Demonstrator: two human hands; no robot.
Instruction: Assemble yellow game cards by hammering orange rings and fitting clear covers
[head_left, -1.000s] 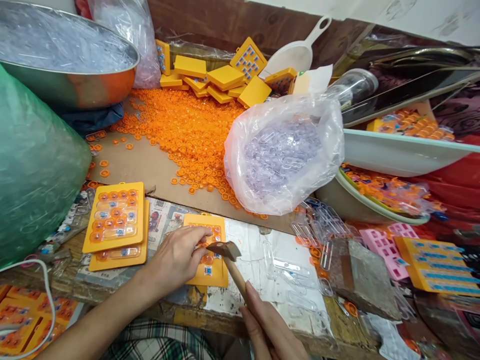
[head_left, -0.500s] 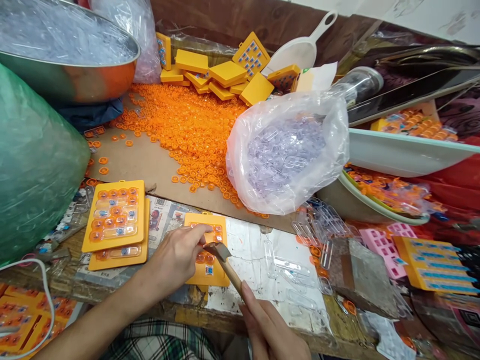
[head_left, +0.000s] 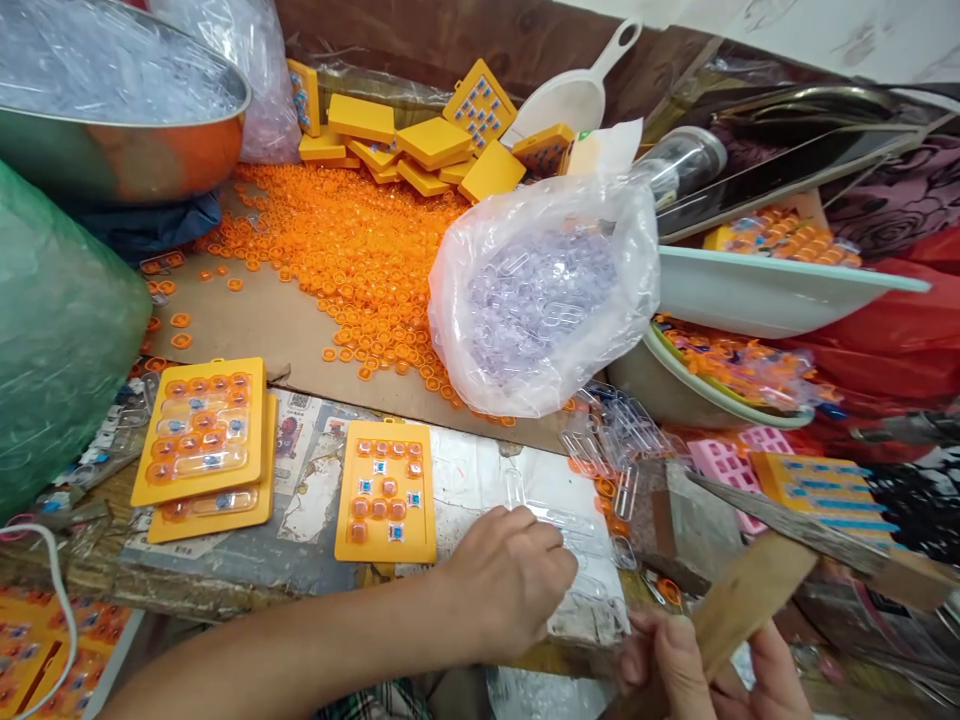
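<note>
A yellow tray (head_left: 386, 490) with orange caps and small blue pieces in its pockets lies flat on the work board, untouched. My left hand (head_left: 510, 590) reaches across to the right of it, fingers curled down among clear plastic pieces (head_left: 570, 530) on the white sheet; its fingertips are hidden. My right hand (head_left: 697, 670) at the bottom edge is closed round the wooden handle of a hammer (head_left: 750, 590). The hammer's blurred head points up and to the right, off the board. To the left sits a stack of filled yellow trays (head_left: 202, 440).
A heap of orange caps (head_left: 360, 260) covers the brown cardboard behind. A clear bag of plastic pieces (head_left: 540, 290) stands at centre right, with bowls (head_left: 750, 290) beyond. Yellow boxes (head_left: 420, 150), a white scoop (head_left: 570, 95), a metal basin (head_left: 120, 150) and a green bag (head_left: 60, 330) ring the area.
My left hand left the yellow tray and moved right onto the clear pieces. My right hand swung the hammer away from the tray to the right and lifted it.
</note>
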